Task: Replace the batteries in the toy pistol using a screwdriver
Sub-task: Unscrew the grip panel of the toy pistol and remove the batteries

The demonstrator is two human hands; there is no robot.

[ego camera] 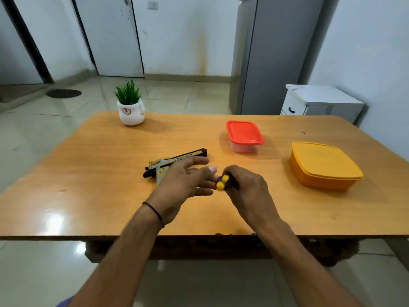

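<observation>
Barely begun: toy pistol (188, 155) mid-frame looked unopened; R hand (245, 188) gripped screwdriver (222, 182), L hand (181, 182) slack-fingered, holding nothing; batt swap all left

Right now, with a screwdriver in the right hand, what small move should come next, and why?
Probably press the left hand down on the yellow and black plastic toy pistol to steady it. It lies on the orange-brown wooden table, the left fingers are straight, not curled round it, and the right hand holds the yellow-and-black-handled screwdriver.

Potted plant (130, 105), red-lidded box (244, 135), orange box (324, 166) on table (88, 173).
</observation>
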